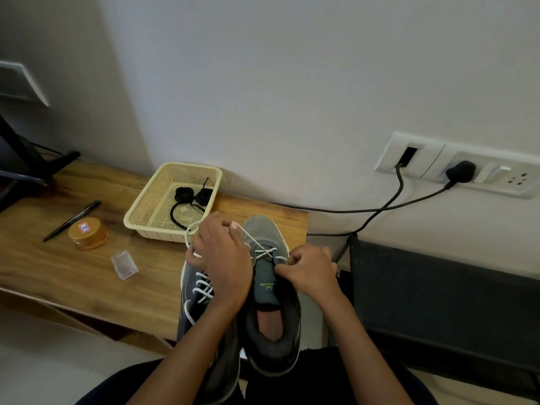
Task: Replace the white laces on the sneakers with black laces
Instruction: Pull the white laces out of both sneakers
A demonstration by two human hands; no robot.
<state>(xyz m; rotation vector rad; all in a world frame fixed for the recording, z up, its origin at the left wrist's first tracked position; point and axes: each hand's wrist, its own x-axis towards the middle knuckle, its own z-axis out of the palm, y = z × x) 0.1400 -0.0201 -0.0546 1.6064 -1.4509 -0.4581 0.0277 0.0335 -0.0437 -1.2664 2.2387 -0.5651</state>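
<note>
**A:** What could go wrong from here?

**B:** My right hand (309, 270) is pinching the white lace (264, 252) at the eyelets of the right sneaker (260, 226). My left hand (222, 258) has its fingers curled round the slack loop, just above the left sneaker (187, 317). If I tug hard, I think the tip could jam in an eyelet. The slack might also tangle with the other shoe's lacing. Both sneakers sit half over the near edge of the surface (87, 287), so a sharp pull could drag one off.

**A:** And the count?

**B:** Two sneakers. The right one has lace only at the far eyelets, and the left one is laced all the way up. So that's two white laces. The black laces (190, 195) are two coils in the one basket (193, 166), far and to the left. Further left there's one pen (73, 220), one jar (87, 233) and one clear box (124, 264).
</note>
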